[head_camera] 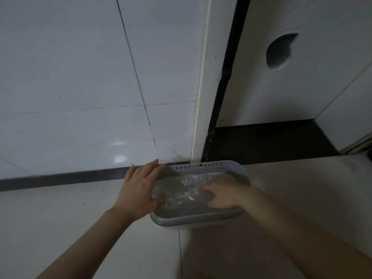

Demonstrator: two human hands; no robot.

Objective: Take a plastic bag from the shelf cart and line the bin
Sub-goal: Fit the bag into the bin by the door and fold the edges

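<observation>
A grey rectangular bin (201,220) with a slotted rim stands on the floor against the wall. A clear, crinkled plastic bag (181,195) lies inside its opening. My left hand (141,186) rests on the bin's left rim, fingers spread flat and thumb pinching the bag's edge against the rim. My right hand (225,195) is inside the bin on the right, fingers pressing down on the bag's film. The bin's lower body is hidden below its rim.
White tiled wall (80,77) with a dark baseboard (60,178) runs behind the bin. A white door frame (203,97) and a door (302,67) with a round hole stand behind, over a dark threshold (271,139). Pale floor tiles (302,188) surround the bin.
</observation>
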